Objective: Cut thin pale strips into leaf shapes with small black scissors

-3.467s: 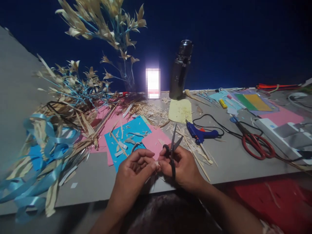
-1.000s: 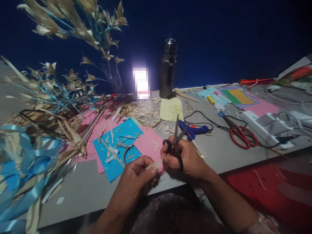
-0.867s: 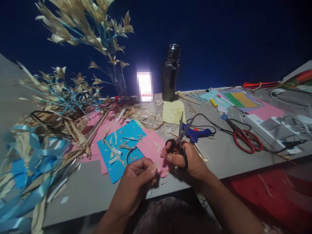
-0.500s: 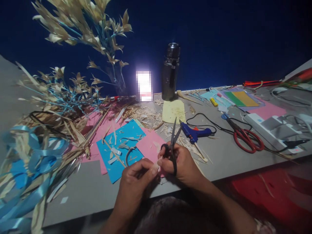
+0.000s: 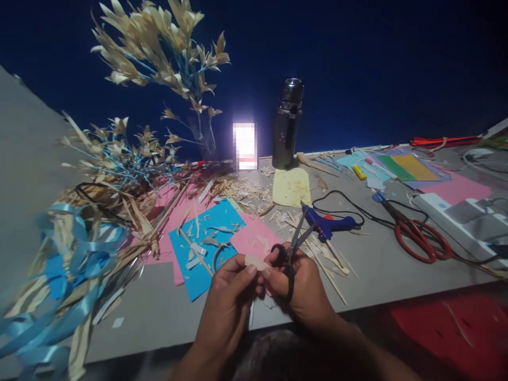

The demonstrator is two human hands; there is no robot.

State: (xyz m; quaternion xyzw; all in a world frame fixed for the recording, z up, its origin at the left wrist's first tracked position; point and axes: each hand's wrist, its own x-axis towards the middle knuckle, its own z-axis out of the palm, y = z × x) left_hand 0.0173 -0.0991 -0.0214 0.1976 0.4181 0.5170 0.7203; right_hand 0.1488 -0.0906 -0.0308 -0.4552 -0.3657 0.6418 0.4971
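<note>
My left hand [image 5: 230,288] pinches a small pale piece that looks like dried husk [image 5: 256,262], near the front edge of the table. Against the same piece press the thumb and a fingertip of my right hand [image 5: 304,286]. Black-handled scissors [image 5: 294,248] hang in the right hand, their blades slightly apart and pointing away from me. Beyond my fingers lie a pink paper sheet [image 5: 254,235] and a blue sheet [image 5: 194,280] strewn with cut scraps. A blue glue gun [image 5: 331,225] rests just past the scissor tips.
Dried-husk flowers on blue stems [image 5: 186,69] stand at the back left, above light blue ribbon [image 5: 91,238]. A dark flask [image 5: 288,127] stands at the back beside a yellow sheet [image 5: 291,188]. Red-handled scissors [image 5: 423,241] and a white power strip [image 5: 456,225] lie to the right.
The pale piece now shows broader and flatter between my fingers. The camera view has shifted, so the whole table appears further right. Both hands still hold the piece, scissors in the right.
</note>
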